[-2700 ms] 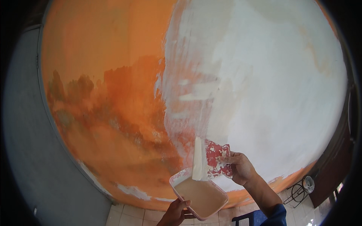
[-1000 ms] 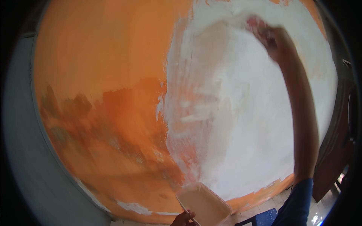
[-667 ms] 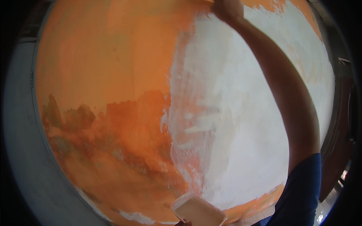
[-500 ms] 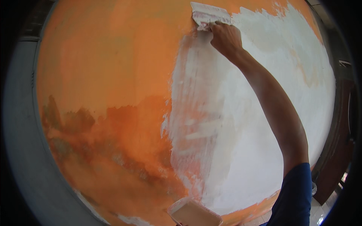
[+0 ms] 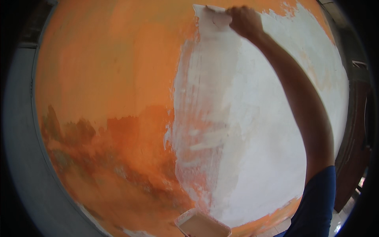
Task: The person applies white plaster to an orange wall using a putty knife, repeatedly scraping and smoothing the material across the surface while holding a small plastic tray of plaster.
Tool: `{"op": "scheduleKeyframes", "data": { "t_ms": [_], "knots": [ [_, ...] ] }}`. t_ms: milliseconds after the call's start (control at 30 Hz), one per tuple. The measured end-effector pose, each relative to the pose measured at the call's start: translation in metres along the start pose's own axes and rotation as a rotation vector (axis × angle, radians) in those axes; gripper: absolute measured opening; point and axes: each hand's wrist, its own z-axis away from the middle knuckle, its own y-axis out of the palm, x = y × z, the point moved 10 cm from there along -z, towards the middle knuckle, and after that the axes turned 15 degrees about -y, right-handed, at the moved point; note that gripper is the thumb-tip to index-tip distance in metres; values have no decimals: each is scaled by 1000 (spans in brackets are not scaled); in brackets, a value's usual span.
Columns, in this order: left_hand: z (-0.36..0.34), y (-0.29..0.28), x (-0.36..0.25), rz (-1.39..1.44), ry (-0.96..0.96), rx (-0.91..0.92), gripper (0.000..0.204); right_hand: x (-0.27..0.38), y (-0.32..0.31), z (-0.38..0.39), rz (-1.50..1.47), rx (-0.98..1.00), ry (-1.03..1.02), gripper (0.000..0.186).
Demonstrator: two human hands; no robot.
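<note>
My right hand (image 5: pixel 245 20) is up near the top of the wall, fingers closed around a wide putty knife (image 5: pixel 216 12). Its blade, coated in whitish filler, lies against the wall at the border of the orange paint and the white coat. Part of the blade blends into the white behind it. Low in the middle, a shallow rectangular tray (image 5: pixel 203 224) of pale filler is held in front of the wall. Only a dark sliver of what looks like my left hand (image 5: pixel 187 236) shows under the tray's rim; the rest is cut off by the lower edge.
The wall is orange with darker stains (image 5: pixel 130 134) on the left. A white skim coat (image 5: pixel 264 130) spreads over its right side, thin and streaky along the left margin. A grey-blue panel (image 5: pixel 23 130) borders the far left; a brown door-like panel (image 5: pixel 357 150) stands far right.
My right hand has moved slightly up and to the right, and the putty knife has tilted. The strip under the blade looks whiter. The tray has stayed in place.
</note>
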Motion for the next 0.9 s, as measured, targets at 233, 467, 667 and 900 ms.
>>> {"op": "scheduleKeyframes", "data": {
  "t_ms": [233, 467, 667, 900],
  "knots": [
    [12, -13, -5, -15, 36, -21, 47, 116, -35, 127, -221, -113, -304, 43],
    [7, -13, -6, -52, 31, -41, 48, 20, -34, 8, -56, -197, -112, 44],
    [-1, -25, 2, -16, 9, -66, 48, 94, 17, 79, -217, 11, -255, 39],
    [14, -32, 7, -36, 36, -114, 50, 94, -60, 88, -210, -82, -211, 42]
  ]
}}
